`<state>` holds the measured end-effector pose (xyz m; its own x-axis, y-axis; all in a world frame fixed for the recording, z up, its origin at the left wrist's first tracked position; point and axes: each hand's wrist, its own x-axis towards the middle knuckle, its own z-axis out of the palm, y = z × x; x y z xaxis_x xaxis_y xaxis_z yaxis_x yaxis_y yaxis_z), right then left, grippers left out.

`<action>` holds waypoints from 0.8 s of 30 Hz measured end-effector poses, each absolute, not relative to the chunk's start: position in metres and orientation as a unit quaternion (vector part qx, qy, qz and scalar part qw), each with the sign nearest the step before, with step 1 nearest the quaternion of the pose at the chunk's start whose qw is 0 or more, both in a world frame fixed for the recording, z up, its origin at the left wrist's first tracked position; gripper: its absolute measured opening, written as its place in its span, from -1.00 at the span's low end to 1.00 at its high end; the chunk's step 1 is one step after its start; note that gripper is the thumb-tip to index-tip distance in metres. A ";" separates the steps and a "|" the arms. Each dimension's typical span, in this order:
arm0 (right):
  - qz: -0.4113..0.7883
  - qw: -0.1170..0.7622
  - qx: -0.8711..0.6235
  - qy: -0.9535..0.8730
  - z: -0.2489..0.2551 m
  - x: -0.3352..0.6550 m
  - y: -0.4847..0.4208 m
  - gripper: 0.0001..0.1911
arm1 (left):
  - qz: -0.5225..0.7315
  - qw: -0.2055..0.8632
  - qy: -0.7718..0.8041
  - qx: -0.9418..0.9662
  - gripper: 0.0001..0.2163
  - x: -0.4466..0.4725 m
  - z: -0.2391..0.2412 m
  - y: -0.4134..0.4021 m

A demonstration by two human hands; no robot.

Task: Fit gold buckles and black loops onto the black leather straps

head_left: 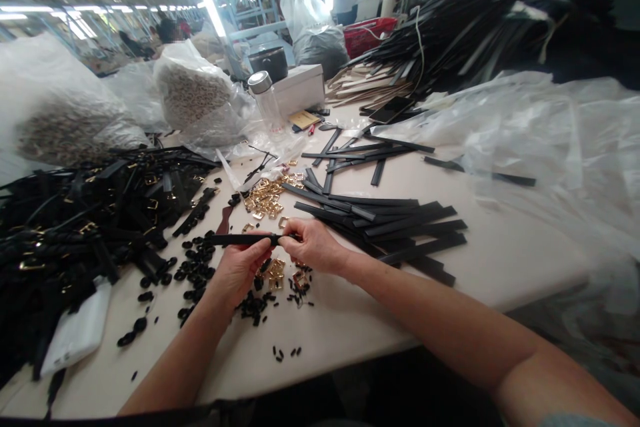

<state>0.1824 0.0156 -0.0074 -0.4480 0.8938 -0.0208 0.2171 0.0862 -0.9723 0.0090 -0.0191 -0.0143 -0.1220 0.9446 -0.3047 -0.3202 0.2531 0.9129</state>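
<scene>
A narrow black strap [240, 239] runs level above the table, pinched between thumb and fingers of my left hand [246, 267]. My right hand [313, 245] closes on the strap's right end, its fingertips touching the left thumb. Whether a buckle sits in those fingers is hidden. Behind the hands lies a heap of gold buckles [267, 197], and a few more gold buckles [275, 273] rest just below them. Small black pieces [254, 307] are scattered under the hands. Round black parts [195, 273] lie left of my left wrist.
Black strips [415, 227] are piled to the right. A large heap of buckled black straps [100, 213] covers the left side. Further back stand a clear bottle [267, 103], a white box [303, 90] and filled plastic bags [195, 90]. Plastic sheeting [550, 127] drapes the right side.
</scene>
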 end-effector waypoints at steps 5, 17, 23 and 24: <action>0.629 0.267 -0.389 -0.618 0.002 0.186 0.018 -0.86 | 0.518 0.602 0.518 0.319 -0.69 0.008 -0.010 -0.022; 0.581 0.313 -0.385 -0.645 -0.007 0.180 0.010 -0.92 | 0.491 0.652 0.499 0.291 -0.79 0.008 -0.004 -0.020; 0.331 0.395 -0.345 -0.785 -0.015 0.183 0.011 -0.84 | 0.512 0.657 0.488 0.258 -0.80 0.007 -0.006 -0.020; 0.310 0.400 -0.335 -0.795 -0.015 0.183 0.011 -0.84 | 0.515 0.659 0.486 0.254 -0.80 0.007 -0.006 -0.020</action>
